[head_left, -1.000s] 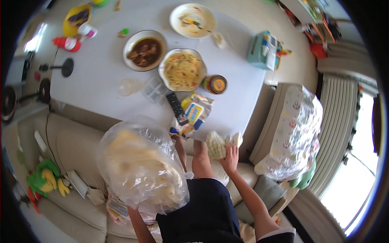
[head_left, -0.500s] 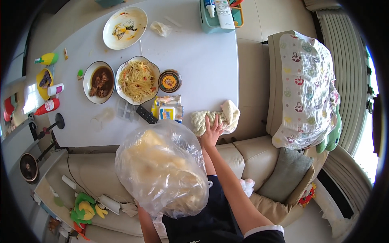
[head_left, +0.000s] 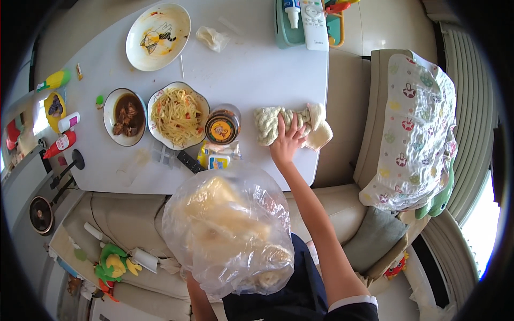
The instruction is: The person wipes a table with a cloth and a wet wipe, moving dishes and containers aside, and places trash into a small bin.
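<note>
My right hand (head_left: 287,142) lies with its fingers spread on a pale green, chunky knitted piece (head_left: 267,124), near the right edge of the table. A cream fuzzy part (head_left: 320,134) of the same bundle sticks out to the right of my fingers. A big clear plastic bag (head_left: 227,230) with something bulky and pale yellow inside fills the space in front of my body. My left forearm (head_left: 199,299) runs up beneath this bag, which hides the left hand and its fingers.
On the white table (head_left: 257,69) stand a bowl of shredded vegetables (head_left: 176,115), a bowl of meat in sauce (head_left: 127,120), a lidded jar (head_left: 222,128), a wipes pack (head_left: 218,161) and a soiled plate (head_left: 158,37). A teal caddy (head_left: 286,35) holds a remote. A beige sofa (head_left: 123,214) runs along the near side.
My right hand and the knitted bundle have moved farther from the table's near edge. The plastic bag has shifted slightly right in view, and the whole view has shifted a little.
</note>
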A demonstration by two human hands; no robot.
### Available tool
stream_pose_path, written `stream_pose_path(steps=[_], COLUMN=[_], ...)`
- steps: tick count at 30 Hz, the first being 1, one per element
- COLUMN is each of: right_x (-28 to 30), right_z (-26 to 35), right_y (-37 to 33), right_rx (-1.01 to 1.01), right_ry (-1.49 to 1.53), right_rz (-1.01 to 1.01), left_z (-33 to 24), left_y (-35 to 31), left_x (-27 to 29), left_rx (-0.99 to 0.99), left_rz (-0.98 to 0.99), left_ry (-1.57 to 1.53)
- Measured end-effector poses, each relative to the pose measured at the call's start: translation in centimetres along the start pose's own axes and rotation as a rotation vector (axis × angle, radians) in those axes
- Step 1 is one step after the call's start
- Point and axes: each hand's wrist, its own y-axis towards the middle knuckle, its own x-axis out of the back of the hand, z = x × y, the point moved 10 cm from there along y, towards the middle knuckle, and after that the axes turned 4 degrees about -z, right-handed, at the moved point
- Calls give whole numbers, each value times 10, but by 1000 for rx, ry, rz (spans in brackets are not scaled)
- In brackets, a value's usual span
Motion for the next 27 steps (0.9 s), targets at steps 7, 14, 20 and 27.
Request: stream_pose_path(steps=[7,14,20,27], right_x=[11,20,31,58], right_z=[13,10,-3,-73], right_y=[76,126,151,184], right_rx=[-89,-161,-189,-92], right_ry=[85,94,162,124], right_rz=[-61,-151,-213,-237], left_z=[-67,-101,-123,-141], left_y=[63,57,50,55], left_x=[-19,-42,-49,-51], left_rx=[27,23,5,-4], left_rz=[50,108,147,196], left_ry=[8,32,36,18])
